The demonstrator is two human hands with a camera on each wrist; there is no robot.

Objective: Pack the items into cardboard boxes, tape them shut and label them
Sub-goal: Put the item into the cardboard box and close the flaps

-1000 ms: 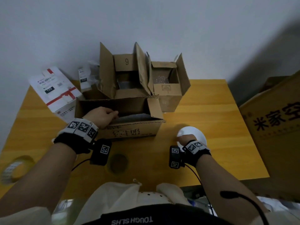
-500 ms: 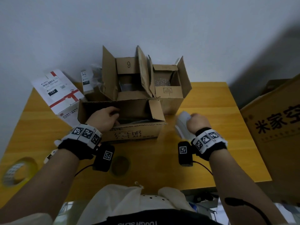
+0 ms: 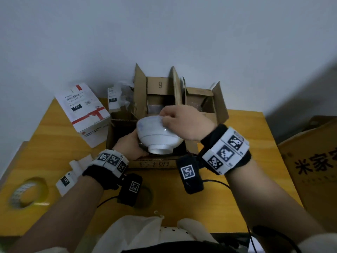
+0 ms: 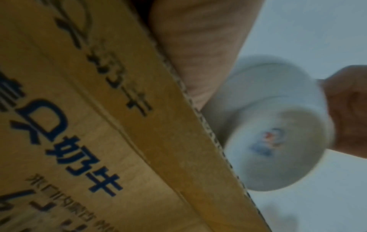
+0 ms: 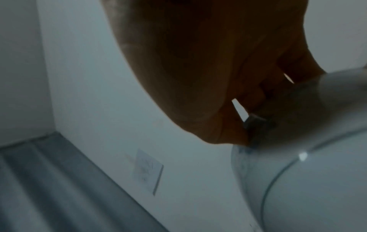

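From the head view I see my right hand (image 3: 184, 125) pinching the rim of a white bowl (image 3: 156, 137), tilted with its foot toward me, held over the near cardboard box (image 3: 155, 164) on the tabletop (image 3: 237, 179). My left hand (image 3: 130, 147) reaches into that box; its fingers are hidden, so I cannot tell their state. Only the left wrist view shows the blurred mark on the bowl's underside (image 4: 278, 141) and blue print on the box wall (image 4: 99, 125). The right wrist view shows fingers (image 5: 248, 94) curled over the rim. Farther back stand two open boxes (image 3: 160, 92).
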